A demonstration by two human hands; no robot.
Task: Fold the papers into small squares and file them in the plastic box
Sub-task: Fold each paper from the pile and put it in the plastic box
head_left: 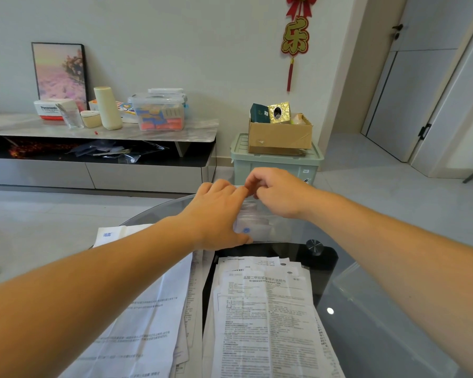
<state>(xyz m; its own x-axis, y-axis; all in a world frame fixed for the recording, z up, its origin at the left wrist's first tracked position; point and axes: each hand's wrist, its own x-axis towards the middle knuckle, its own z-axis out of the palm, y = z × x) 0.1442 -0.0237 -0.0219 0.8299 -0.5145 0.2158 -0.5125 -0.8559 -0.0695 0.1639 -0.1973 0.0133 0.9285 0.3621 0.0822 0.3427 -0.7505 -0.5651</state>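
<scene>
Standing by the round glass table here. Both of the person's arms are stretched out to the small clear plastic box, which sits at the far edge of the table, right behind the paper piles.

The left hand holds the box from its left side: the thumb is pressed against the front wall down low and the other fingers are curled over the top. The right hand is up at the top rim with its fingertips bunched together, touching the left hand's fingertips. It looks like a pinch, but I honestly can't tell if it's got a paper or just the rim.

Through the clear wall you can see a few folded papers already in there, one with a blue dot on it.

Nearer the person there's a fanned stack of printed leaflets lying flat and unfolded, and just left of it more big creased sheets partly under the left forearm.

Background: a marble-top TV console with a clear storage bin on it, a cardboard box sitting on a green storage tub, and a red and gold ornament on the wall.
</scene>
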